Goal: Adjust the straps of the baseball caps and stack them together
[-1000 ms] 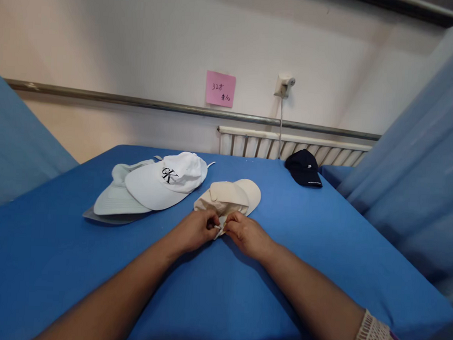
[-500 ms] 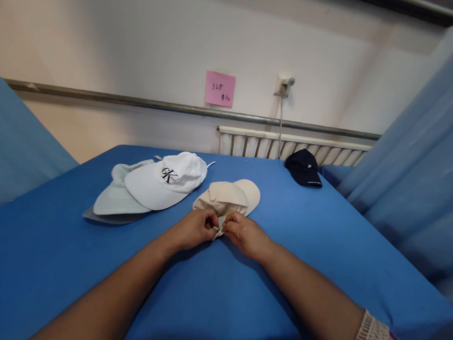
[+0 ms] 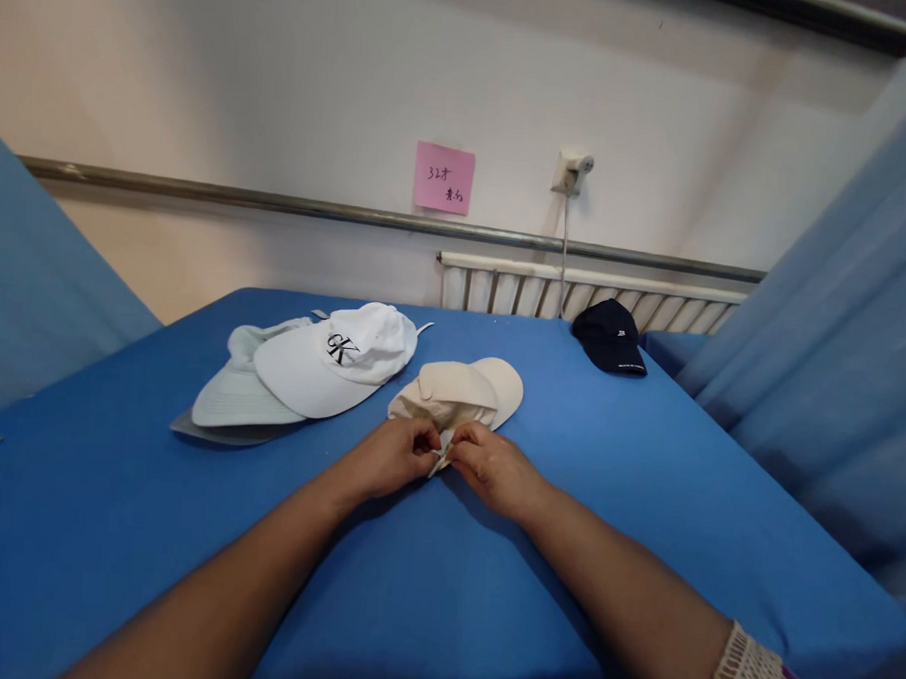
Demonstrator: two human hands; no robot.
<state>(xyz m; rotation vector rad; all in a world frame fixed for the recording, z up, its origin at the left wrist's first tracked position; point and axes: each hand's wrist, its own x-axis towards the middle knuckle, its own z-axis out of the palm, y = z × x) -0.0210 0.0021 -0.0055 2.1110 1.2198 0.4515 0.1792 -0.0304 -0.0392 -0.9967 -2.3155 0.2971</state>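
A: What is the work laid out on?

B: A blue-covered worktop (image 3: 443, 579). On its left side, a white cap (image 3: 366, 371) is overlapped onto a pale cap (image 3: 232, 395); at the far right, a navy cap (image 3: 609, 334) is set well apart.

A: And the cap being handled?

B: The beige cap (image 3: 458, 385) is rested near the middle of the worktop, just beside the white cap, its brim turned away and its back edge brought toward the wearer of the camera.

A: How is it held?

B: By its back edge only. A narrow strap (image 3: 438, 467) seems to be pinched between the fingers of the left hand (image 3: 392, 457) and, from the other side, by those of the right hand (image 3: 496, 472). Thumb and forefinger are pressed together on each; whether a buckle is gripped cannot be told, since it is largely hidden.

A: What could go wrong?

B: The cap could be dragged or twisted if the strap were pulled unevenly, as the crown is not pinned down. The strap could also be lost from one pinch, so little of it being held.
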